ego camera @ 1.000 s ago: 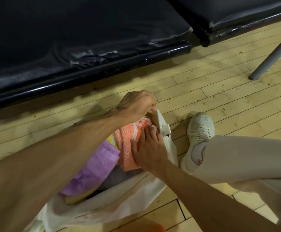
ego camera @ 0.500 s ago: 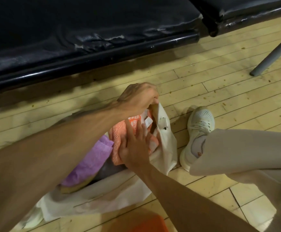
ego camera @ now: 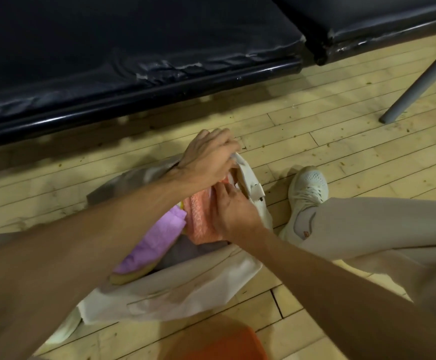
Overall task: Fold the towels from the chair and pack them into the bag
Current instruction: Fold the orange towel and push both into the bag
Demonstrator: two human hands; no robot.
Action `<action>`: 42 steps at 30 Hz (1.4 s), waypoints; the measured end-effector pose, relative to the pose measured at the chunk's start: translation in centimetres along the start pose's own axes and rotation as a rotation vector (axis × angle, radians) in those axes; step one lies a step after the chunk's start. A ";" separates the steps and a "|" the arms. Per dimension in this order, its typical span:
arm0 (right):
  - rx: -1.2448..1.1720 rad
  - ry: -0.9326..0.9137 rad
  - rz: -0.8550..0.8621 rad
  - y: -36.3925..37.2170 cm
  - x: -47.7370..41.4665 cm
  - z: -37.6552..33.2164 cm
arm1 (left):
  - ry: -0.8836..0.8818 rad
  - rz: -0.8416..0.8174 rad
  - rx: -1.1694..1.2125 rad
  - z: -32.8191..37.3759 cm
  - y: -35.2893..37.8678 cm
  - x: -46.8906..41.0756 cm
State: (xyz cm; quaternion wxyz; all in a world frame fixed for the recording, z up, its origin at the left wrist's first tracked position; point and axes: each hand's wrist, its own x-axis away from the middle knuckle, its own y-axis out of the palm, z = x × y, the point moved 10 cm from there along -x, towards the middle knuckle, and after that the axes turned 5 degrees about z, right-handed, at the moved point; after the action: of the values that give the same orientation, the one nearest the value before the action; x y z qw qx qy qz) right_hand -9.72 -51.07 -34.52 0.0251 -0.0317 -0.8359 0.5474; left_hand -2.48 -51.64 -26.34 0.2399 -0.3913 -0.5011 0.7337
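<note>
A cream cloth bag (ego camera: 180, 289) lies open on the wooden floor. Inside it sit a folded orange towel (ego camera: 198, 216), a folded purple towel (ego camera: 154, 240) and a yellowish one (ego camera: 126, 278) at the bottom edge. My left hand (ego camera: 206, 159) grips the far rim of the bag and holds it up. My right hand (ego camera: 231, 211) rests on the orange towel, its fingertips slipping down between the towel and the bag's side. Those fingertips are hidden.
A black padded chair seat (ego camera: 133, 61) runs along the back, a second one (ego camera: 383, 19) at the right with a grey metal leg (ego camera: 417, 81). My white shoe (ego camera: 305, 196) and beige trouser leg (ego camera: 372, 229) lie right of the bag. An orange object (ego camera: 224, 344) sits at the bottom edge.
My right hand has slid from lying flat on the orange towel toward the bag's right side, pushing the towel deeper. My left hand keeps its hold on the rim.
</note>
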 end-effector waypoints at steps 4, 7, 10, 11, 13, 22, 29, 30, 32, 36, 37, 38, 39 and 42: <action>0.295 -0.253 -0.159 -3.7 1.3 1.9 | -0.109 0.211 0.116 1.3 -3.3 4.0; 0.462 -0.294 -0.309 -3.2 2.4 4.8 | 0.077 -0.007 0.146 5.5 -1.2 7.4; 0.523 -0.313 -0.339 -2.5 2.7 6.1 | 0.150 -0.318 0.089 6.5 3.4 10.9; 0.541 -0.322 -0.347 -2.2 2.7 6.1 | 0.167 -0.344 0.088 6.5 4.1 11.9; 0.597 -0.315 -0.396 -1.3 2.6 6.2 | 0.233 -0.365 0.020 6.5 4.8 13.1; 0.579 -0.279 -0.419 -2.1 2.0 6.8 | 0.271 -0.384 -0.025 4.6 5.2 12.3; 0.454 -0.304 -0.455 -4.6 1.7 8.1 | 0.101 -0.433 -0.041 3.1 6.7 10.6; 0.461 -0.295 -0.472 -4.7 1.7 8.1 | 0.084 -0.429 -0.052 2.9 6.8 10.5; 0.497 -0.291 -0.534 -4.1 2.1 7.9 | 0.076 -0.436 -0.075 2.8 7.0 10.6; 0.351 -0.179 -0.684 -2.4 3.3 7.4 | 0.059 -0.484 -0.052 3.0 6.5 10.4; 0.296 -0.157 -0.686 -2.6 3.3 7.3 | 0.064 -0.513 -0.053 3.0 6.7 10.6; 0.257 -0.137 -0.675 -3.1 3.2 7.2 | 0.083 -0.535 -0.059 3.0 7.0 10.7; 0.226 -0.117 -0.663 -3.8 3.0 7.2 | 0.110 -0.552 -0.061 3.1 7.2 10.9; 0.282 -0.110 -0.625 -5.3 2.5 7.2 | 0.203 -0.515 -0.041 3.7 6.4 11.9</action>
State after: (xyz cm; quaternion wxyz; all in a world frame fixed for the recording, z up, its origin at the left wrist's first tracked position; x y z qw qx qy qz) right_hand -12.91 -59.53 -32.52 0.1505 0.2591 -0.7216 0.6241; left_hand -12.18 -47.26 -35.55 0.4596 -0.3274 -0.5721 0.5952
